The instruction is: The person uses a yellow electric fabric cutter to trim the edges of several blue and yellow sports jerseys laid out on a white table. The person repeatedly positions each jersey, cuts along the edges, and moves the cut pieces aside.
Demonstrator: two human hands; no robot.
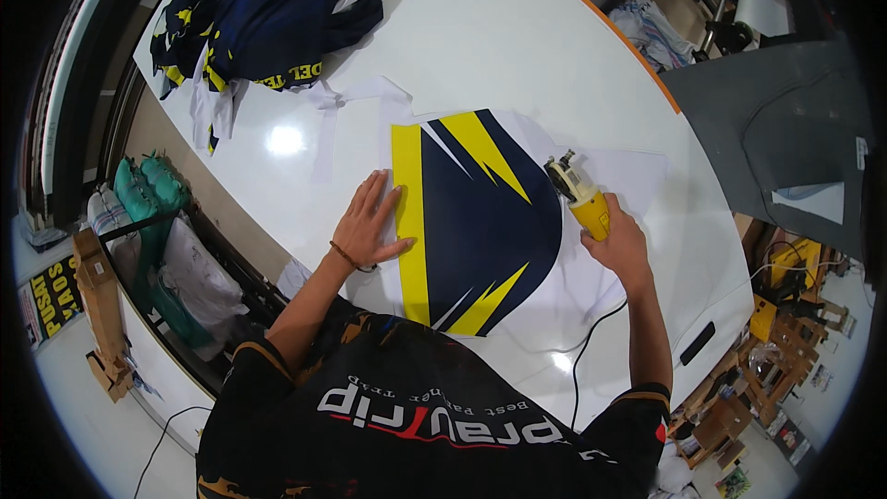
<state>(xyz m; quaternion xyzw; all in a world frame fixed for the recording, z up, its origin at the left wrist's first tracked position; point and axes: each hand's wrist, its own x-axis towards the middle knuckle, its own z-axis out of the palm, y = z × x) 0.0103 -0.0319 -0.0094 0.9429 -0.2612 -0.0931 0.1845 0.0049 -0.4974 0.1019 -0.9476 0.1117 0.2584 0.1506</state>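
Observation:
A navy fabric piece [485, 240] with yellow and white slashes and a yellow band lies over white sheet material [619, 166] on the white table [462, 18]. My left hand [370, 217] rests open at the piece's left edge, its fingers spread on and beside the yellow band. My right hand [617, 245] is wrapped round a yellow handheld electric cutter [584, 196], whose head sits at the curved right edge of the piece. A black cord runs down from that hand's side across the table.
A heap of navy and yellow garments [273, 14] lies at the table's upper left. Green and white bags [157, 212] are below the left side. A dark grey board [758, 129] adjoins the right, with a small black object [697, 340] at the table's right edge and wooden clutter [767, 370] beyond.

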